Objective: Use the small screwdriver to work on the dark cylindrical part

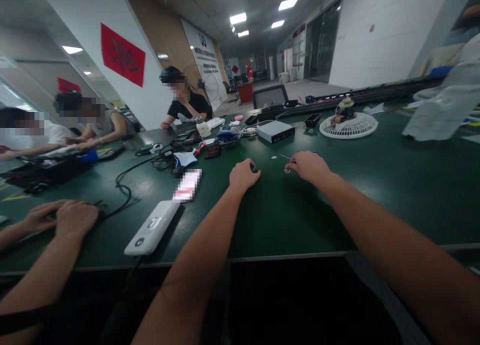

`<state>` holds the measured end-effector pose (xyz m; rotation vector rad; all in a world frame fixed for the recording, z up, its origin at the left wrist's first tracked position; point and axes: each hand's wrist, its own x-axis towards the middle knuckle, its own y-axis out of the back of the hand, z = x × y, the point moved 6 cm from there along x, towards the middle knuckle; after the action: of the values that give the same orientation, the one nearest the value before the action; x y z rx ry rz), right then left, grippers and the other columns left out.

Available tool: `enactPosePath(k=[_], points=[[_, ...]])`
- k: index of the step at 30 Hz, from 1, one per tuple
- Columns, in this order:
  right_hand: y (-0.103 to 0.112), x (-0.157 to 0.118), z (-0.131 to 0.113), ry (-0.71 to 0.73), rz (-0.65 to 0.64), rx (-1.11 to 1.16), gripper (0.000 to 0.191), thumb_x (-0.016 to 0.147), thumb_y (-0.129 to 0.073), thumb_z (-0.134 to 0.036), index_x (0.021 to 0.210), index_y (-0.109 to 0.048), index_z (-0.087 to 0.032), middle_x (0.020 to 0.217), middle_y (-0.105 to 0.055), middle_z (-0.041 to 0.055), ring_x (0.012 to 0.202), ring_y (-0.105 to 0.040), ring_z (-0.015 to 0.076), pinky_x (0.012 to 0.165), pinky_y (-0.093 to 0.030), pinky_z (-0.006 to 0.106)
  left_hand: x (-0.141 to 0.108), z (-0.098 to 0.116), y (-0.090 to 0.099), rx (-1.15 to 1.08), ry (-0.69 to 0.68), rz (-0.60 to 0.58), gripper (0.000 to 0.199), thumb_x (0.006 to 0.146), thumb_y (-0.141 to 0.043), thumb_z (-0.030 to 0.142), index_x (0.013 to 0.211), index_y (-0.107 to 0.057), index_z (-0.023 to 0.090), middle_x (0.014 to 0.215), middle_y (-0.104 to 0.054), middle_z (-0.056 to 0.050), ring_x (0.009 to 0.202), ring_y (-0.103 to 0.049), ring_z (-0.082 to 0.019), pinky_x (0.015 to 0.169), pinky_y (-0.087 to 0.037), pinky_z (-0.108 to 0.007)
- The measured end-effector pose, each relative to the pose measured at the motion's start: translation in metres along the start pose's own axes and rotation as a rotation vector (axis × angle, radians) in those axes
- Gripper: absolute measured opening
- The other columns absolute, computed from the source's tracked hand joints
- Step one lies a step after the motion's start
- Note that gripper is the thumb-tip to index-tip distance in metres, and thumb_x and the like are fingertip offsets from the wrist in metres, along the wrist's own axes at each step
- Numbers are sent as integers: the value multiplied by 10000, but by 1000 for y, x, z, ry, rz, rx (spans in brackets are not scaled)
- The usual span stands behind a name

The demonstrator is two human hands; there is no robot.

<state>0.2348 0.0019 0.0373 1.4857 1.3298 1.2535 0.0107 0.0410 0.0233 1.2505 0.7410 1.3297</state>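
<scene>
the left hand (pixel 243 176) is closed around a small dark object (pixel 254 169), held just above or on the green table (pixel 270 220); which of the two cannot be told. the right hand (pixel 310 166) is narrowed in a pinch on a thin metal rod (pixel 285 157) that points toward the left hand, with a small round silvery piece (pixel 287 171) at its fingertips. a small white scrap (pixel 274 157) lies on the table between the hands, near the rod's tip. beyond them sit a silver-grey box (pixel 276 131) and, farther right, a round white fan grille (pixel 348 127) with a motor (pixel 345 111) on it. to the left, a white power bank (pixel 153 228) lies beside a lit phone (pixel 188 185), near a co-worker's hands (pixel 73 217).
</scene>
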Motion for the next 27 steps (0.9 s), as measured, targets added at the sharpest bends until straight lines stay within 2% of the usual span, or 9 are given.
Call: enactPosePath(k=[4,14,19,27], points=[[-2,0,5,13,-28,29,290,914,-599,-421,969,-793,-213,923,-749,127,859,-703,297,714,-513,395,0,1,1,-6,3,-10,325,813,-670,494,1041,-657,262,1050,-722,-79,958,-668,-264,804,-534,-358],[-2,-2,0,82,-61,69,187,867,-642,-316,965,-769,-219,947,-749,92,791,-692,230,708,-523,361,0,2,0,-3,-8,-10,317,811,-670,493,1026,-660,260,1032,-723,-82,945,-676,-270,790,-534,-363],[-6,-4,-4,172,-118,88,304,829,-656,-235,1115,-754,-263,1007,-755,64,802,-692,219,717,-539,361,-1,1,-1,-11,-2,-16,324,822,-680,481,1050,-661,251,1051,-723,-90,957,-674,-253,813,-531,-357],[-10,-2,-4,167,-154,97,272,805,-688,-270,1056,-792,-278,930,-761,58,784,-684,226,704,-539,368,1,-1,-3,-14,-9,-6,326,811,-688,478,1047,-664,254,1045,-719,-95,956,-676,-271,806,-537,-374]])
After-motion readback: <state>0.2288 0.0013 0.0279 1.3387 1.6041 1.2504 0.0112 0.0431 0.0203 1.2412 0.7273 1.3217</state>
